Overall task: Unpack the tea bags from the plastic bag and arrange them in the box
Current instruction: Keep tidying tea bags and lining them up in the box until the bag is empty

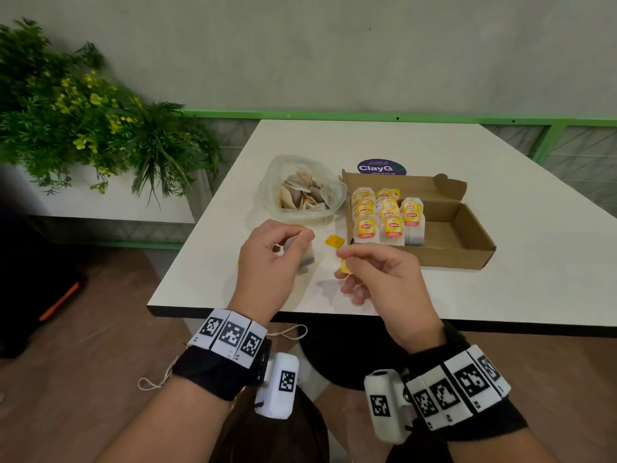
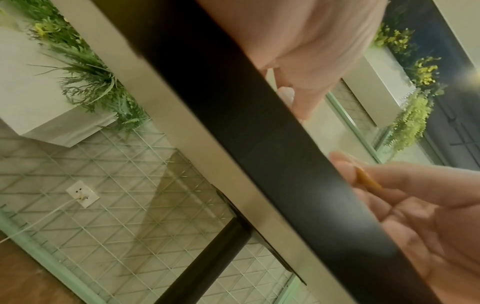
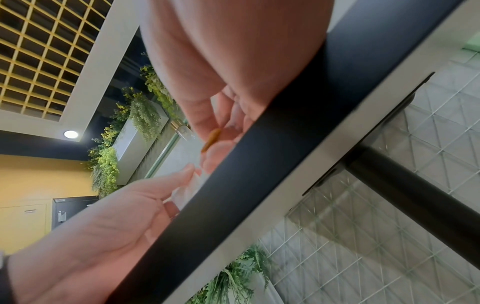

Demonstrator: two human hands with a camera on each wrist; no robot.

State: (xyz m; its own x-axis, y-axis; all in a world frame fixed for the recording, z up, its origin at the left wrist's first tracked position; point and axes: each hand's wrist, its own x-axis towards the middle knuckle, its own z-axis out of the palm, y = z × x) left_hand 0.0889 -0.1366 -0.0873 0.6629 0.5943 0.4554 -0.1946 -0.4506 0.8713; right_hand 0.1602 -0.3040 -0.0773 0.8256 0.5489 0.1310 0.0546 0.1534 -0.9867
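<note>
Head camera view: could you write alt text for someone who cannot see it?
Two hands work over a white table: the left hand holds a tea bag, the right hand pinches its yellow tag. Behind them sit a plastic bag of tea bags and a partly filled cardboard box.

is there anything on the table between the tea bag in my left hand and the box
Only a loose yellow tag lies on the table between the tea bag in your left hand and the box; lifting over clears it.
</note>
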